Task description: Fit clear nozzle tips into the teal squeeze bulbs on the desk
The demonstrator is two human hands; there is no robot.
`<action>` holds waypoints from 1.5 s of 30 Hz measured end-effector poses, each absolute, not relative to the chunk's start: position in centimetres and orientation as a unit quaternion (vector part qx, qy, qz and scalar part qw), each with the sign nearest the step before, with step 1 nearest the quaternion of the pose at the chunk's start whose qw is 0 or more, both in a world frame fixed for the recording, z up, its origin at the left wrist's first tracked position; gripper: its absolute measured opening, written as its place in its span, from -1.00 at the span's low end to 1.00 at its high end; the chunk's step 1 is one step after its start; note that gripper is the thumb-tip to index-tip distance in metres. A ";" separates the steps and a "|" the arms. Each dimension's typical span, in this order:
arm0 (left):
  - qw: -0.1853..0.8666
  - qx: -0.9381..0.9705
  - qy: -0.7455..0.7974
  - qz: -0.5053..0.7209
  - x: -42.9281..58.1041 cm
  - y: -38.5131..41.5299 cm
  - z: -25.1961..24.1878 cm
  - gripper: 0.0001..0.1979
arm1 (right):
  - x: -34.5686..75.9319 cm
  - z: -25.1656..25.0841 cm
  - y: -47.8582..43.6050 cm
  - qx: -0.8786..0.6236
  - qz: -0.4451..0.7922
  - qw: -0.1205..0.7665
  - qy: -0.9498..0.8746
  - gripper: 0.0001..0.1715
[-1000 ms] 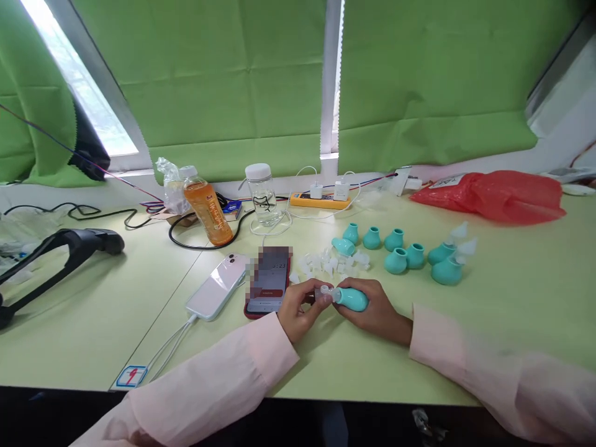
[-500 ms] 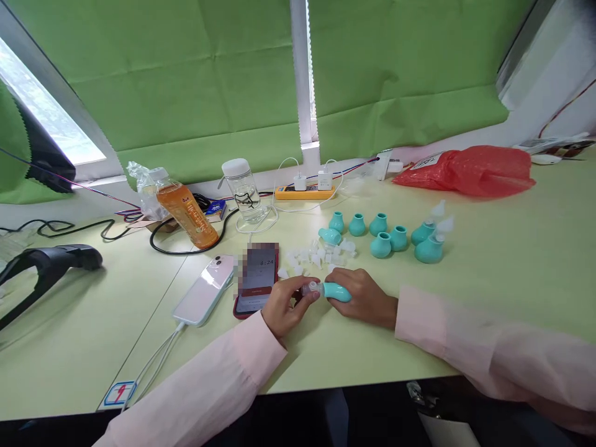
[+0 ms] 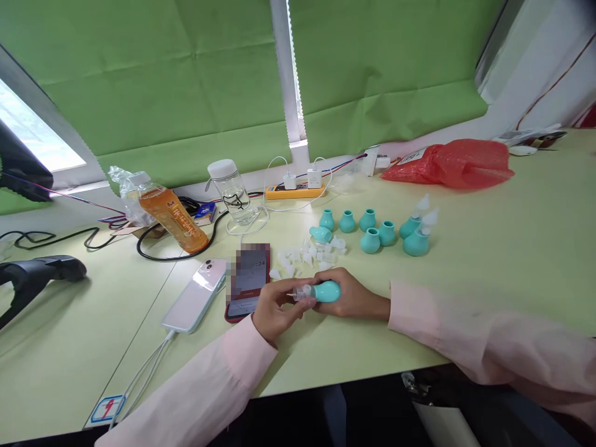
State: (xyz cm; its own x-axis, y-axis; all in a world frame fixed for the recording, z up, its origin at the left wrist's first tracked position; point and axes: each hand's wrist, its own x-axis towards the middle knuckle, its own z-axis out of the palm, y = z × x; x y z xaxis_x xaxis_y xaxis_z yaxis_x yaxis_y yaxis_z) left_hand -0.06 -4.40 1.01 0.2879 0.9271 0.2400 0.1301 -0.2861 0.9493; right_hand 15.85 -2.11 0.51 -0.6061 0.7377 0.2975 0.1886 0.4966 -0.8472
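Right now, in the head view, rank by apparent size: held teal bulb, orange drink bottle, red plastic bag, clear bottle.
1. Red plastic bag
2. Orange drink bottle
3. Clear bottle
4. Held teal bulb

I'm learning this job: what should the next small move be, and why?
Probably press the clear plastic fitting firmly against the glossy teal bulb: the left hand pinches the fitting at the bulb's mouth, the right hand holds the bulb, and full seating cannot be confirmed.
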 end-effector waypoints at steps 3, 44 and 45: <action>0.512 0.585 0.388 0.495 0.1 -4.3 1.0 -0.79 | 16.2 0.7 -2.5 -0.217 0.383 0.360 -0.823 -0.70; 0.157 0.860 0.431 0.225 0.4 -5.8 1.5 -0.72 | 18.4 2.3 1.0 -0.250 0.587 0.260 -0.725 -0.78; 0.133 0.867 0.428 0.218 0.5 -5.8 1.4 -0.71 | 18.5 2.4 1.0 -0.251 0.584 0.250 -0.730 -0.77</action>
